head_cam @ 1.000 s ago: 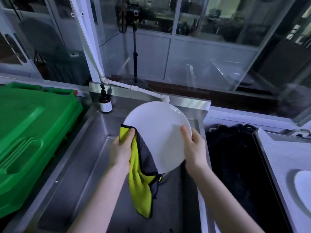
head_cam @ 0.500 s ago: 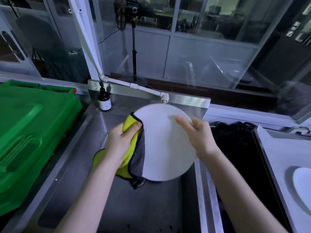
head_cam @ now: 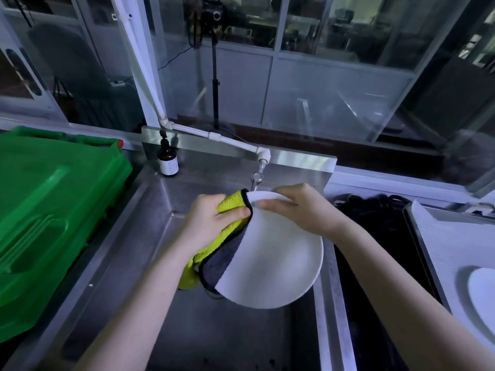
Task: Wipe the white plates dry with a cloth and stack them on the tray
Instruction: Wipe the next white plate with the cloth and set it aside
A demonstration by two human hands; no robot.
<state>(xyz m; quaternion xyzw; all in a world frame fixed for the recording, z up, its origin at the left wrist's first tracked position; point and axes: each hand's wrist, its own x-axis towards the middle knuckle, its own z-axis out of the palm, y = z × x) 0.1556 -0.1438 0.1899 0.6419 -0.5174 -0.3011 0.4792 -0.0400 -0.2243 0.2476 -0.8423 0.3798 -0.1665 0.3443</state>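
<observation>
1. Bottle (head_cam: 168,164) label: unreadable.
2. My left grip (head_cam: 213,223) clamps the cloth (head_cam: 227,254) (yellow, grey-backed) onto the plate (head_cam: 277,263)'s left rim.
3. My right grip (head_cam: 302,210) clasps its far rim, over the sink (head_cam: 214,333).

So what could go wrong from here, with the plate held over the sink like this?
1. The plate hangs tilted above the steel sink, held by the right hand at its far rim and the left hand through the cloth; a slip could chip it.
2. The tap sits just behind the plate's far rim; turning the plate may knock it, or drips could re-wet it.
3. The cloth's loose end dangles toward the basin and might pick up water.
</observation>
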